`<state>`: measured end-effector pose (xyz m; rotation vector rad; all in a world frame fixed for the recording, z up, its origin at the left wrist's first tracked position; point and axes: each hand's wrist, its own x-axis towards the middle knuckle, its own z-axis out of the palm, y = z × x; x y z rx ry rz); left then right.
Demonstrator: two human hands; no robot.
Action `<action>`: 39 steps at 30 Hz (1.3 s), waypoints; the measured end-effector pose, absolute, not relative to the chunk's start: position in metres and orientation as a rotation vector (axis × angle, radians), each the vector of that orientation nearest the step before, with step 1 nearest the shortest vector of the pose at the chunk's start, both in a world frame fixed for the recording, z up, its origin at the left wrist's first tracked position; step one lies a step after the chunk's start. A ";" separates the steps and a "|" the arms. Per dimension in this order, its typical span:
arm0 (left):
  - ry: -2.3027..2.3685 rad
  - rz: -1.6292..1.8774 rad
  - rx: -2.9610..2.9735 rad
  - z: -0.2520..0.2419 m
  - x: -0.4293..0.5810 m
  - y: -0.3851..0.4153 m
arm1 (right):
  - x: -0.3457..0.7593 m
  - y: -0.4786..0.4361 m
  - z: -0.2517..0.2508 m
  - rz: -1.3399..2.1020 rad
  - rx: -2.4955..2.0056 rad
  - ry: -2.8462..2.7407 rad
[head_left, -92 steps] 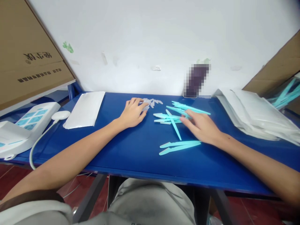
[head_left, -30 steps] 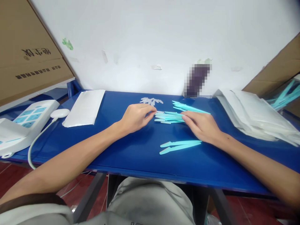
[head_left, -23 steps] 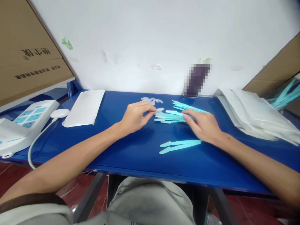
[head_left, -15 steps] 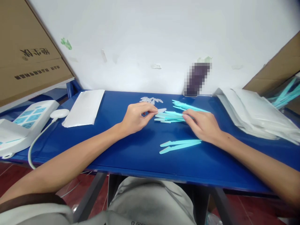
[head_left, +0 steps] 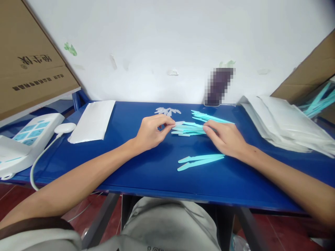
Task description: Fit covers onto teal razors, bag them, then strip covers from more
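Observation:
My left hand pinches a small translucent blade cover between thumb and forefinger. My right hand grips the handle of a turquoise eyebrow razor, whose blade end meets the cover; how far it sits inside I cannot tell. Just below that razor lies a pile of razors with pale covered ends. Nearer the front edge are two bare-bladed razors, their handle ends close to my right wrist. Behind the hands are a heap of loose covers and another bunch of turquoise razors.
On the blue table a white envelope lies at left, near a power strip with a white plug and cable. White packets are stacked at right. Cardboard boxes flank the white wall.
The razor in my right hand and the cover in my left hand have come together; a small gap showed between them before. The view has shifted slightly.

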<state>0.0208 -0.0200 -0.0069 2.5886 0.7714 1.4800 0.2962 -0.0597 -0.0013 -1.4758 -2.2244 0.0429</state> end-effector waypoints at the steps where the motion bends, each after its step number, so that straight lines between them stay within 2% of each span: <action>1: 0.779 1.472 2.591 -0.007 0.021 -0.020 | 0.296 -0.059 -0.001 0.042 -1.477 -2.226; 13: 0.742 1.517 2.585 -0.009 0.021 -0.019 | 0.298 -0.056 -0.005 -0.012 -1.480 -2.215; 22: 0.633 1.356 2.435 -0.008 0.025 -0.024 | 0.297 -0.058 -0.007 -0.017 -1.271 -2.309; 28: 0.629 1.227 2.315 -0.007 0.028 -0.026 | 0.297 -0.062 -0.005 -0.120 -1.127 -2.349; 31: 0.643 1.152 2.454 -0.005 0.027 -0.021 | 0.296 -0.060 -0.005 -0.219 -1.099 -2.356; 35: 0.772 1.066 2.782 -0.006 0.018 -0.008 | 0.295 -0.052 -0.010 -0.302 -1.160 -2.363; 39: 1.099 0.857 2.876 -0.008 0.005 0.005 | 0.300 -0.045 -0.017 -0.341 -1.219 -2.405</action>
